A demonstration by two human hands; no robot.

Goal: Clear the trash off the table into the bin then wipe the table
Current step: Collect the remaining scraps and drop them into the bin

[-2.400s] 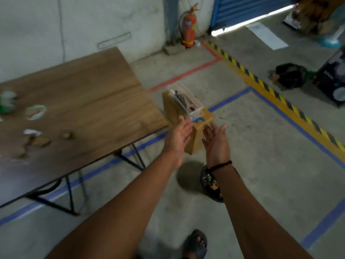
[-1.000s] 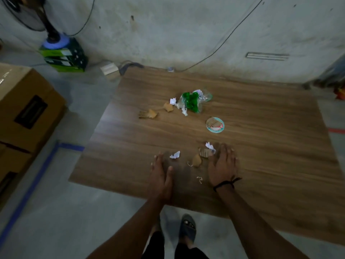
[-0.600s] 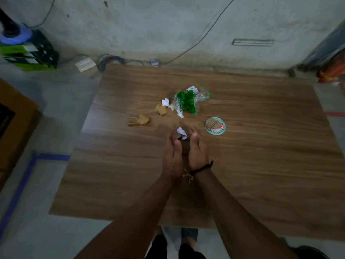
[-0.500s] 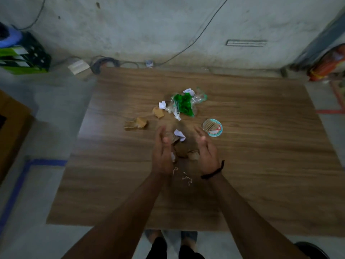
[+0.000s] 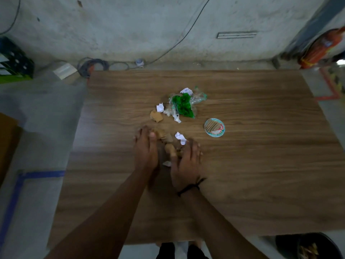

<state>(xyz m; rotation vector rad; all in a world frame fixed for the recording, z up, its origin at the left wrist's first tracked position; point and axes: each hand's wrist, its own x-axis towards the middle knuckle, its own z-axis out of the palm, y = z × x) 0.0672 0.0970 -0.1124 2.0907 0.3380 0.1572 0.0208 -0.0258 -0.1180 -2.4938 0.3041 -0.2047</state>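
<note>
On the wooden table (image 5: 261, 165) my left hand (image 5: 145, 152) and my right hand (image 5: 186, 159) lie close together, fingers stretched out. Between them sit brown cardboard scraps (image 5: 169, 144) and a crumpled white paper bit (image 5: 180, 138), hemmed in by both palms. Neither hand grips anything. Beyond the hands lie a green plastic wrapper (image 5: 183, 105), a brown scrap (image 5: 156, 116), a small white scrap (image 5: 160, 107) and a round printed lid (image 5: 214, 127). The dark bin (image 5: 308, 245) stands on the floor at the bottom right, with trash inside.
A concrete wall runs behind the table, with cables (image 5: 93, 65) on the floor along it. A cardboard box (image 5: 7, 143) stands at the left, near blue floor tape (image 5: 43, 173). A red extinguisher (image 5: 321, 47) leans at the far right.
My hands were apart and lifted a little; now they are down on the table and closer together. The left hand has swept the left brown scrap in towards the middle pile.
</note>
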